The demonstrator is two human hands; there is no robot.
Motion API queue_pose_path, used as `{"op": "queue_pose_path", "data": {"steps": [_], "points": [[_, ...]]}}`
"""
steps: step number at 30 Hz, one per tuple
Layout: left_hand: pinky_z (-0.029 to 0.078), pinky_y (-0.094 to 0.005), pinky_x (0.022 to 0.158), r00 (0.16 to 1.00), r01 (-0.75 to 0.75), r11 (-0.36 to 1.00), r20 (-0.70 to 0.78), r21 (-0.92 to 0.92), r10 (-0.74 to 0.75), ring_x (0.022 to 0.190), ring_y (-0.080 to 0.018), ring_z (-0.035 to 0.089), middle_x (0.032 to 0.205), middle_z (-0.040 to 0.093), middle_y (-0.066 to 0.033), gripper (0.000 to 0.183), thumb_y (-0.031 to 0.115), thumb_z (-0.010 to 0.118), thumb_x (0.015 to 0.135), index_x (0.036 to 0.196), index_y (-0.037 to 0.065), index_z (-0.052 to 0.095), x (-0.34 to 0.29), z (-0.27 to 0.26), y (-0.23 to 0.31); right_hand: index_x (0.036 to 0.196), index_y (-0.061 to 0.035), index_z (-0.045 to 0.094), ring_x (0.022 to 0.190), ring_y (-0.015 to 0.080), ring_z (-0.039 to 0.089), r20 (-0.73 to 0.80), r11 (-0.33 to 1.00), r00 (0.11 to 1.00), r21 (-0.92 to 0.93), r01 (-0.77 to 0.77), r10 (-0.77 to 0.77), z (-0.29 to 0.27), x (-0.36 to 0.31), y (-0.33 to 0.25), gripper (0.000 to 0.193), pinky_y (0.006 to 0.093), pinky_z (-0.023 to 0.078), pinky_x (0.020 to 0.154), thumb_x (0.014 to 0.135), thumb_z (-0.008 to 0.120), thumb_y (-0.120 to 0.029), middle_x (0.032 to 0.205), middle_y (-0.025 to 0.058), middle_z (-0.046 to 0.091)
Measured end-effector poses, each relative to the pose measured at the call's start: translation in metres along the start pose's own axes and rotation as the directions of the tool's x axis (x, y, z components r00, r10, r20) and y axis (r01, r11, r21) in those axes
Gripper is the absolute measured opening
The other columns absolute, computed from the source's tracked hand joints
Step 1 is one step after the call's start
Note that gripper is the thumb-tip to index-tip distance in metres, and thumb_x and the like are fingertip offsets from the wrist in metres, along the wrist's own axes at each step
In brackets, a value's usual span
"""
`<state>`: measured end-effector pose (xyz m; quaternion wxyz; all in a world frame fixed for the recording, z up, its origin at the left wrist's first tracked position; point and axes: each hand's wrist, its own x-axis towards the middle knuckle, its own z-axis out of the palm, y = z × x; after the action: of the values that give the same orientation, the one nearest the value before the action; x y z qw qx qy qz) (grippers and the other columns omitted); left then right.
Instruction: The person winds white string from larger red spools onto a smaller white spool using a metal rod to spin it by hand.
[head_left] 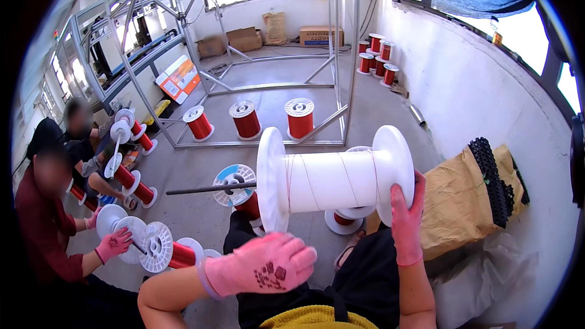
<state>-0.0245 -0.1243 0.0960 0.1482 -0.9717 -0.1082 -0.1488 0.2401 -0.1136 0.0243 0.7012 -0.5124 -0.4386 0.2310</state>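
Note:
A large white spool (332,180) lies sideways in front of me, with a few thin reddish wire turns crossing its barrel. My right hand (407,219), in a pink glove, grips the rim of its right flange. From the left flange a dark rod (204,189) sticks out to the left. My left hand (268,264), also gloved in pink, is closed just below that flange. Its fingers are curled, and what they may hold is hidden. Under the rod stands a spool of red wire (247,202) with a blue and white top; another red spool (343,219) shows partly behind the white one.
Three red wire spools (245,123) stand ahead by a metal frame (262,144). More red spools (379,61) are stacked along the right wall. Brown sacks (454,201) lie at my right. At left, two people sit among spools; one's pink-gloved hand (114,244) touches a white spool.

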Motion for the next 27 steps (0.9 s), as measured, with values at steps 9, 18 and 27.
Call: {"op": "queue_pose_path", "data": {"steps": [9, 18, 27], "points": [[0.047, -0.0310, 0.064, 0.972, 0.224, 0.974, -0.084, 0.038, -0.221, 0.074, -0.0184, 0.059, 0.076, 0.052, -0.0016, 0.017, 0.021, 0.069, 0.074, 0.085, 0.012, 0.060, -0.030, 0.010, -0.007, 0.122, -0.0020, 0.047, 0.078, 0.0084, 0.051, 0.070, 0.996, 0.996, -0.074, 0.054, -0.049, -0.004, 0.002, -0.003, 0.036, 0.0228, 0.044, 0.064, 0.088, 0.058, -0.008, 0.106, 0.0076, 0.053], [0.047, -0.0364, 0.089, 0.951, 0.234, 0.869, 0.289, -0.436, -0.112, 0.104, -0.0247, 0.059, 0.123, 0.057, -0.0077, 0.013, 0.014, 0.061, 0.083, 0.075, 0.003, 0.063, -0.007, 0.010, -0.124, 0.120, -0.0011, 0.047, 0.095, 0.0146, 0.049, 0.332, 0.958, 0.906, -0.028, 0.286, -0.261, -0.013, -0.004, -0.018, 0.044, 0.0285, 0.042, 0.084, 0.077, 0.058, 0.004, 0.108, 0.0079, 0.050], [0.048, -0.0332, 0.089, 0.793, 0.535, 0.744, 0.542, -0.400, -0.279, 0.101, -0.0232, 0.061, 0.127, 0.055, -0.0068, 0.019, 0.024, 0.062, 0.086, 0.087, 0.006, 0.067, -0.002, 0.023, -0.114, 0.115, -0.0009, 0.051, 0.085, 0.0116, 0.047, 0.379, 0.952, 0.884, -0.018, 0.305, -0.275, -0.012, 0.006, -0.036, 0.044, 0.0239, 0.039, 0.074, 0.072, 0.060, 0.006, 0.099, 0.0057, 0.049]]}}
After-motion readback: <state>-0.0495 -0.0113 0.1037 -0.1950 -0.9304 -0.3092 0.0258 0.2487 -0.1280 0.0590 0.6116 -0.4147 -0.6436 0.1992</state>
